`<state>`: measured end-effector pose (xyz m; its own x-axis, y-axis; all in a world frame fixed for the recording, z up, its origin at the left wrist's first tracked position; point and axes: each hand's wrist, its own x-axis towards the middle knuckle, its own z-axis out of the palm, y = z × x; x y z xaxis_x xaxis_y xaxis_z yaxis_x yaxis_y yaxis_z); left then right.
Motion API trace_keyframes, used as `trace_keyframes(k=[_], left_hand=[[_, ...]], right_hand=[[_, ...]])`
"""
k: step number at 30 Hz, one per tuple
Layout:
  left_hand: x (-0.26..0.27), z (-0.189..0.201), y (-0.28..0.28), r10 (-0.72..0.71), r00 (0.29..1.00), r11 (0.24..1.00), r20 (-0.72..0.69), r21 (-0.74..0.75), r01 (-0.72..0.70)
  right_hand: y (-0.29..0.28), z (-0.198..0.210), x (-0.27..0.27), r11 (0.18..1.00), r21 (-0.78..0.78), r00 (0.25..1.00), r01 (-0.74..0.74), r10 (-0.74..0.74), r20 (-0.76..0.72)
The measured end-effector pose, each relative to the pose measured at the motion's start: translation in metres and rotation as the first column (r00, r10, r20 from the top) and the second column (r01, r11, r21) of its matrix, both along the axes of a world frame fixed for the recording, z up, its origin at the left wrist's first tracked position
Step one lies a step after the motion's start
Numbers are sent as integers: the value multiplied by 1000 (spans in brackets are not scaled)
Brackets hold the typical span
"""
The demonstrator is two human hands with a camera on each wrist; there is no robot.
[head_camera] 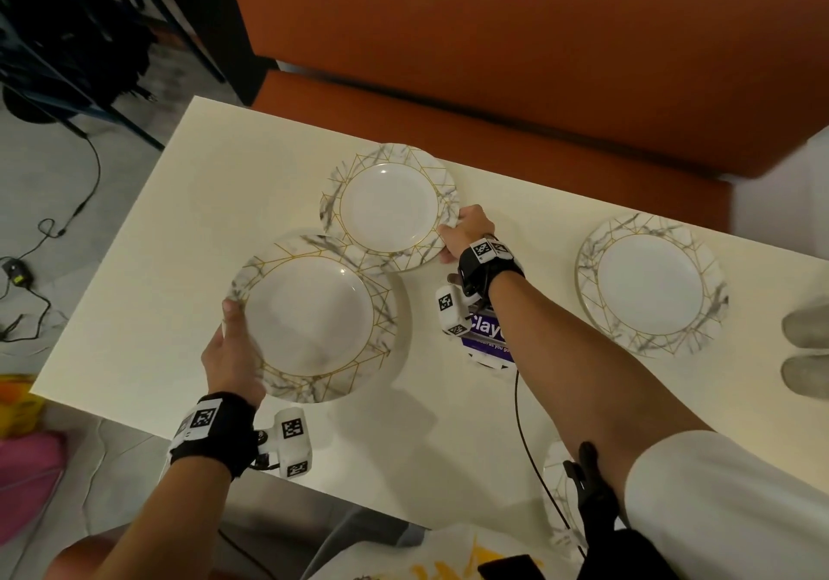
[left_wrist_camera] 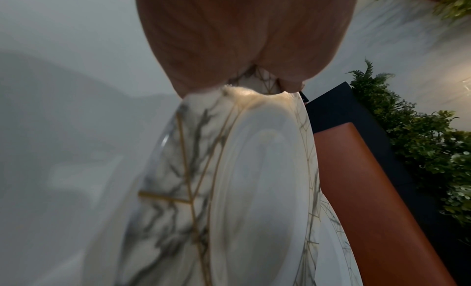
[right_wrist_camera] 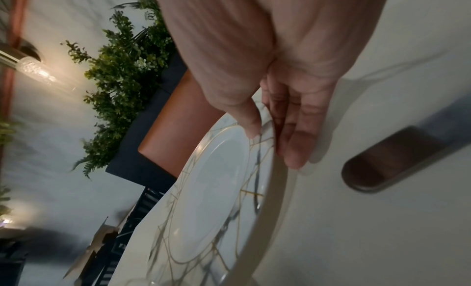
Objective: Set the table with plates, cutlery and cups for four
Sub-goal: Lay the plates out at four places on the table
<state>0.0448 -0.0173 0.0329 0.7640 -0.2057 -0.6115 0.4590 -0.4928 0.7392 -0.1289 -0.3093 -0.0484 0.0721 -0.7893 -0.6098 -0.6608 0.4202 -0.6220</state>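
Observation:
Three marble-patterned plates with gold lines show fully on the cream table (head_camera: 188, 238). My left hand (head_camera: 233, 346) grips the near plate (head_camera: 314, 317) by its left rim and holds it above the table; the left wrist view shows this near plate (left_wrist_camera: 254, 189) edge-on. My right hand (head_camera: 464, 231) pinches the right rim of the far plate (head_camera: 388, 207), thumb on top and fingers (right_wrist_camera: 293, 141) underneath; the far plate (right_wrist_camera: 211, 189) is low over the table. A third plate (head_camera: 650, 285) lies flat at the right. A fourth plate (head_camera: 556, 490) peeks out under my right arm.
An orange bench (head_camera: 493, 63) runs along the table's far side. A purple-labelled white device (head_camera: 486, 339) with a black cable lies on the table under my right forearm. Cables (head_camera: 45, 238) trail over the floor at left. Green plants (right_wrist_camera: 127, 72) stand behind the bench.

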Motion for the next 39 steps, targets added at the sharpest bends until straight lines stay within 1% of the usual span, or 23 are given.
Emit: trace_keyframes(k=[2, 4, 5, 7, 8, 10, 12, 14, 17, 19, 21, 25, 26, 28, 31, 34, 39], left_hand=[[2, -2, 2, 14, 1000, 1000, -4, -5, -14], [1, -3, 3, 10, 1000, 1000, -3, -6, -10], [1, -3, 3, 3, 1000, 1000, -1, -6, -3], [1, -2, 2, -10, 1000, 1000, 0, -12, 10], [-2, 3, 4, -26, 1000, 999, 1, -27, 26], [0, 1, 2, -19, 999, 1000, -27, -11, 19], [-2, 2, 3, -30, 998, 1000, -57, -12, 29], [-4, -1, 6, -86, 995, 996, -58, 3, 86], [-3, -12, 12, -188, 980, 982, -60, 19, 190], [2, -23, 19, -290, 955, 956, -63, 23, 292], [8, -32, 25, -411, 909, 910, -64, 31, 414], [28, -52, 37, -474, 876, 880, -90, -9, 475], [33, -58, 41, -509, 857, 859, -76, 9, 511], [43, -68, 48, -603, 798, 796, -10, 65, 602], [58, -82, 57, -677, 733, 736, 69, 98, 670], [68, -93, 63, -727, 678, 687, 108, 127, 716], [72, -92, 69, -761, 631, 649, 155, 150, 746]], right_hand=[[1, -4, 0, 1000, -19, 1000, -5, 5, -6], [0, -8, -3, 999, -34, 999, -40, 39, -33], [0, -4, -7, 998, -42, 998, -47, 45, -49], [4, 12, -15, 998, -64, 999, -8, 5, -53], [12, 25, -23, 994, -104, 999, 27, -31, -36], [18, 32, -32, 983, -181, 999, 27, -30, -12], [41, 42, -38, 966, -258, 999, -31, 37, 15], [71, 46, -41, 959, -276, 991, -69, 97, 87], [122, 40, -42, 936, -290, 970, -202, 231, 70], [155, 34, -42, 927, -260, 954, -270, 295, 60], [182, 27, -44, 939, -234, 964, -251, 263, 24], [229, 14, -51, 974, -209, 996, -88, 86, -19], [240, 12, -52, 978, -201, 998, -65, 60, -31], [261, 7, -54, 981, -191, 999, -24, 15, -46], [283, 3, -54, 978, -205, 998, 39, -49, -43], [297, -1, -53, 978, -200, 996, 65, -76, -50], [308, 0, -48, 986, -163, 995, 28, -43, -85]])
